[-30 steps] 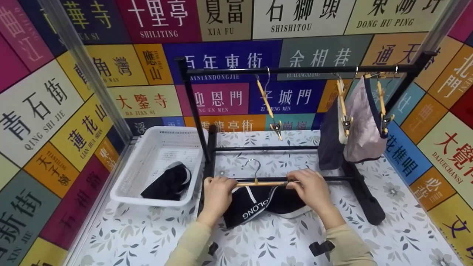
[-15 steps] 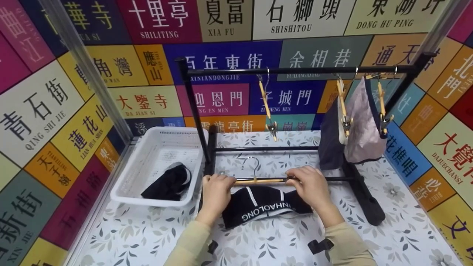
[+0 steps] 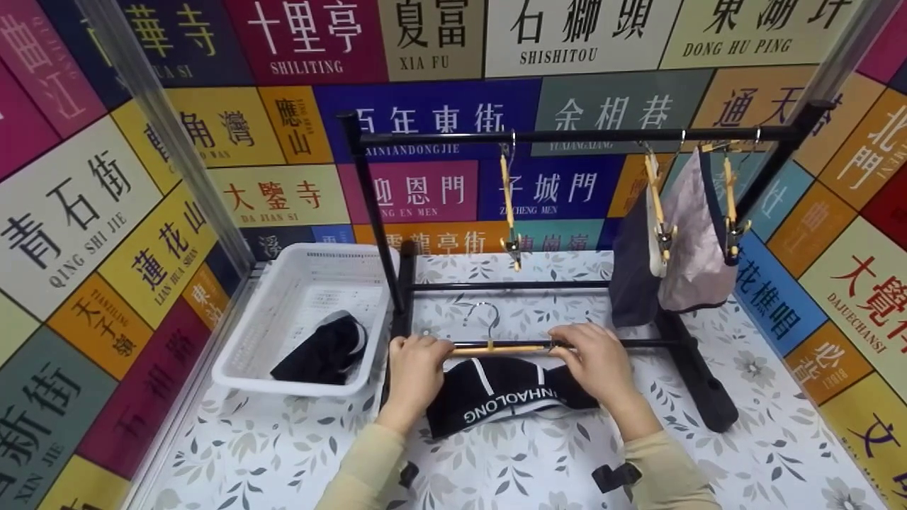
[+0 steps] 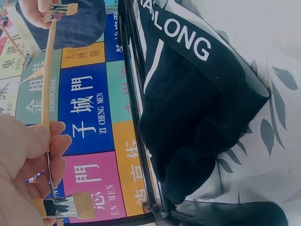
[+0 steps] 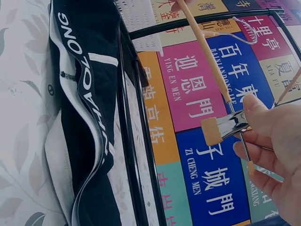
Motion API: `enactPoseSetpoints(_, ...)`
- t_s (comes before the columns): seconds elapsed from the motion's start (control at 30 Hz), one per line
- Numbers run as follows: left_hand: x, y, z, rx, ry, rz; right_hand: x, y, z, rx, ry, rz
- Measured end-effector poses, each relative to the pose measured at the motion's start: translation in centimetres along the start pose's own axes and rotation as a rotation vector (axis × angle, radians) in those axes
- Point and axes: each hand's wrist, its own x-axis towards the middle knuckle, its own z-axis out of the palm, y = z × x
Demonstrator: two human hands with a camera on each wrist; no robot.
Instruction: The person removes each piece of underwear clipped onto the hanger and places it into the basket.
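Note:
Both hands hold a wooden clip hanger (image 3: 506, 349) with a metal hook, level above the table. My left hand (image 3: 418, 372) grips its left end; in the left wrist view, the fingers curl round the rod beside a clip (image 4: 70, 205). At the other end my right hand (image 3: 599, 365) pinches the second clip (image 5: 228, 127), thumb against the metal. Just below, black underpants (image 3: 471, 397) with a lettered waistband lie on the table, apart from the clips in both wrist views. The clips hold no cloth.
A black rack (image 3: 567, 134) stands behind the hands. From it hang a bare clip hanger (image 3: 508, 191), dark grey underpants (image 3: 634, 276) and pink underpants (image 3: 691, 262). On the left, a white basket (image 3: 234, 354) contains a black garment (image 3: 322, 350).
The underpants' waistband has flattened out, so more of its lettering shows. Both hands stay almost in place with the hanger. The bare hanger on the rack has swung left.

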Motion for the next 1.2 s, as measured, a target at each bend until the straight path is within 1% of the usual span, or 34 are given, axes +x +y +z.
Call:
enactPoseSetpoints(0.2, 0.0, 0.0, 0.0, -0.005, -0.019, -0.007, -0.4, 0.0, 0.0, 0.034, -0.011, 0.006)
enactPoseSetpoints(0.37, -0.1, -0.1, 0.1, -0.004, -0.022, -0.002, -0.6, -0.1, 0.0, 0.024, -0.011, -0.010)
enactPoseSetpoints(0.5, -0.1, 0.0, 0.2, -0.008, -0.023, 0.001, -0.6, -0.3, 0.2, 0.011, -0.008, -0.030)
enactPoseSetpoints(0.67, -0.2, 0.2, 0.2, -0.002, -0.017, 0.011, -0.7, -0.9, 0.4, -0.011, 0.000, -0.075)
enactPoseSetpoints(0.9, -0.2, 0.7, 0.1, -0.011, -0.038, 0.007, -0.7, -1.7, 0.9, -0.028, -0.028, -0.098)
enactPoseSetpoints(1.07, -0.2, 0.8, 0.1, -0.020, -0.023, 0.019, -0.7, -2.1, 1.4, -0.033, -0.047, -0.110)
enactPoseSetpoints(1.2, -0.2, 1.0, 0.1, -0.019, -0.024, 0.016, -0.8, -2.4, 1.7, -0.040, -0.062, -0.114)
